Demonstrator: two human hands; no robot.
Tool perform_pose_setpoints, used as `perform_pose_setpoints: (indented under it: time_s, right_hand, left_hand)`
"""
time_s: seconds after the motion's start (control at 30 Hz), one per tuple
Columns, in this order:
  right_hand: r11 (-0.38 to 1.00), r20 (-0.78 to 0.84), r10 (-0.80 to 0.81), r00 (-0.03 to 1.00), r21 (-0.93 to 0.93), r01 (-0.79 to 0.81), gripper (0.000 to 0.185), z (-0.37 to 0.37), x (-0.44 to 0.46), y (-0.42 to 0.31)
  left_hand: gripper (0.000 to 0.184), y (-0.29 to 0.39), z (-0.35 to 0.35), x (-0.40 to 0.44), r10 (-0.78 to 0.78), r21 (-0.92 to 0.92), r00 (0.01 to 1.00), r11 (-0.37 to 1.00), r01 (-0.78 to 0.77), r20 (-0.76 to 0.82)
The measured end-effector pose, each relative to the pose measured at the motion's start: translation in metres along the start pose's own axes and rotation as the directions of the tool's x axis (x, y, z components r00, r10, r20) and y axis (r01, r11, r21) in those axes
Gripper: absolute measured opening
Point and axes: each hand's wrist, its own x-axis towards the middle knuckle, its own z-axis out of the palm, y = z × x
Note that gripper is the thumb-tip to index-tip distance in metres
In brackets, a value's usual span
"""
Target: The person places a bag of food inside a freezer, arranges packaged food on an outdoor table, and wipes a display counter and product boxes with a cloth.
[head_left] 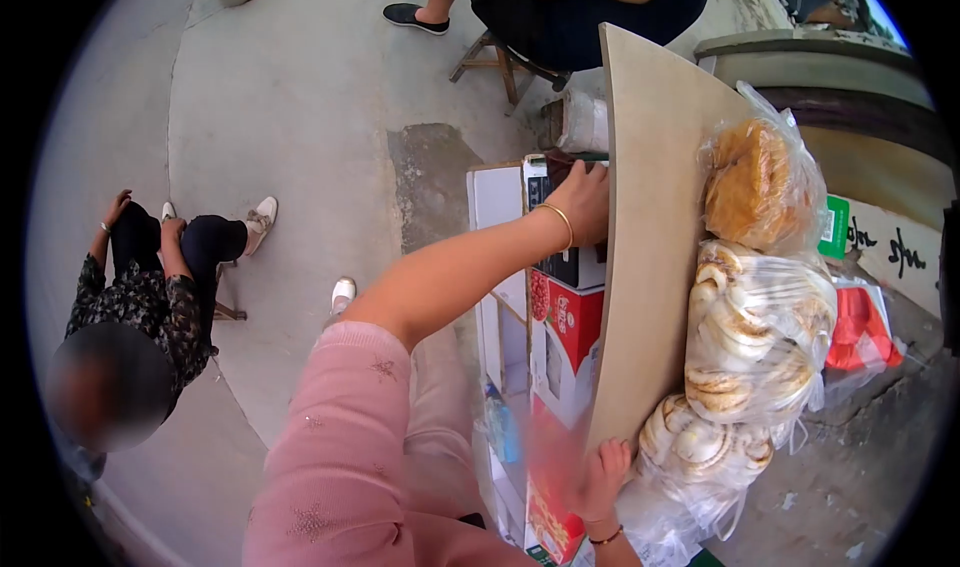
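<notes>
One board [650, 207], three bags of bread [755, 332], wearer's two hands [586, 205], one green card [834, 227]

Head-worn view, forward and down, near hands [584, 205] [602, 479]

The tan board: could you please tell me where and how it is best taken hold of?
I would grip the tan board by its long left edge, coming from the left, probably at two spread points: that edge is mostly bare, while bagged rolls crowd its right side.
</notes>
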Motion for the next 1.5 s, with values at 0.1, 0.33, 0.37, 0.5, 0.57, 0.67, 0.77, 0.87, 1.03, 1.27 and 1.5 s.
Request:
perform_pose_setpoints:
  time_s: [0.1,0.33,0.37,0.5,0.57,0.67,0.77,0.87,1.03,1.27,1.5]
  right_hand:
    - [1.0,-0.094,-0.025,0.995,0.004,0.025,0.049,0.002,0.003,-0.004]
    - [0.999,-0.142,-0.049,0.989,-0.022,0.047,0.052,0.0,0.007,-0.011]
    - [0.998,-0.134,-0.05,0.99,-0.03,0.047,0.052,-0.001,0.006,-0.01]
    - [0.997,-0.132,-0.063,0.989,-0.041,0.058,0.052,0.002,0.007,-0.004]
    - [0.998,-0.13,-0.063,0.99,-0.035,0.059,0.052,0.001,0.009,-0.005]
    - [0.998,-0.122,-0.064,0.991,-0.021,0.062,0.051,-0.005,-0.002,-0.007]
    - [0.995,-0.15,-0.097,0.984,0.002,0.098,0.051,-0.001,0.008,-0.005]
    - [0.99,-0.222,-0.114,0.968,0.054,0.129,0.049,-0.004,0.013,-0.012]
    - [0.983,-0.218,-0.179,0.959,-0.01,0.182,0.055,-0.012,0.007,-0.011]
    - [0.982,-0.239,-0.188,0.952,-0.016,0.19,0.056,-0.006,0.008,-0.006]
    - [0.975,-0.258,-0.208,0.943,0.018,0.22,0.056,-0.006,0.004,-0.006]
  left_hand:
    - [0.05,-0.039,0.016,-0.053,-0.143,-0.24,0.963,0.967,0.087,-0.227]
    - [0.04,-0.114,0.023,-0.114,-0.59,-0.882,0.779,0.459,0.104,-0.215]
    - [0.041,-0.101,0.004,-0.1,-0.543,-0.895,0.792,0.446,-0.01,-0.279]
    - [0.04,-0.067,-0.009,-0.016,-0.188,-0.736,0.912,0.659,-0.158,-0.364]
    - [0.039,-0.068,0.013,-0.002,-0.165,-0.74,0.936,0.66,-0.129,-0.31]
    - [0.04,-0.106,0.043,-0.036,-0.272,-0.303,0.915,0.882,0.36,0.296]
    - [0.043,-0.121,0.111,-0.143,-0.479,-0.376,0.8,0.711,0.595,0.36]
    - [0.052,-0.101,0.149,-0.263,-0.664,-0.736,0.58,0.065,0.674,0.472]
    - [0.054,-0.046,0.118,-0.378,-0.509,-0.63,0.607,-0.777,-0.019,0.61]
    - [0.035,-0.072,0.114,-0.383,-0.582,-0.725,0.651,-0.686,-0.071,0.487]
    - [0.033,-0.086,0.15,-0.395,-0.762,-0.832,0.369,-0.551,0.065,0.533]
